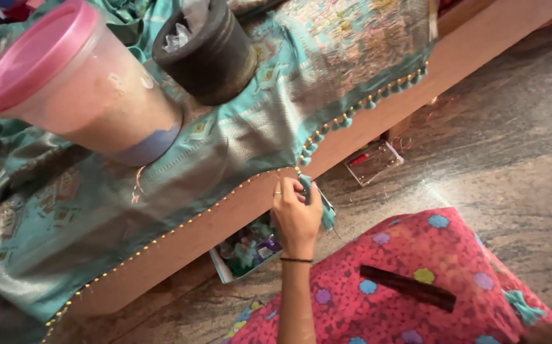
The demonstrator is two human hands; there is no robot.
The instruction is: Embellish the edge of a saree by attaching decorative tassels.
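Fingers of one left hand keep a narrow grip on one teal tassel beside two containers.

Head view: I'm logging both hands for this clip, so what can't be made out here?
- Right hand: not seen; only a bit of arm at the lower right corner, cut by the frame edge.
- Left hand: shown from the back; its own fingers hide the grip on the teal tassel.
- Box of thread bundles: partly hidden by the wooden board and the hand.
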